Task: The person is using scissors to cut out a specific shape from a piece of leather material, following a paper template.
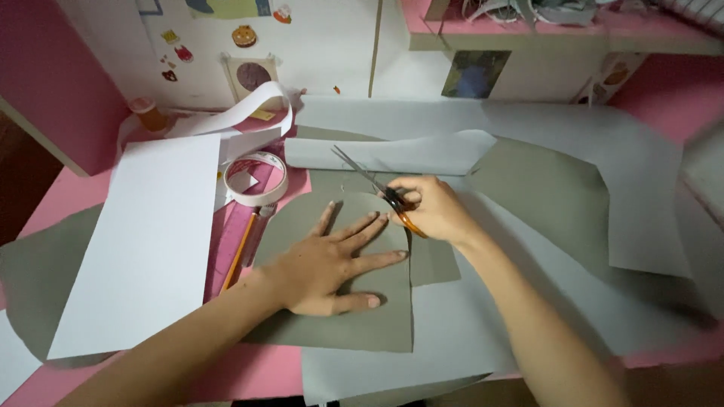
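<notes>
Grey-green paper sheet with a curved top (354, 316) lies on the pink worktop (249, 373); our left hand (332, 264) is spread flat on it. Right hand (434, 211), at the sheet's upper right, grips orange-handled scissors (377, 188); curve looks cut, right edge unfinished.

Single view from a camera worn on the person's head, angled steeply down and forward over a pink tabletop (249, 373). The camera sits close: both forearms enter from the bottom edge, with the left hand (332, 264) and right hand (434, 211) near the centre of the frame. The far edge takes in a white cabinet front (324, 45) and a pink shelf (528, 30). The wide lens bends the margins.
</notes>
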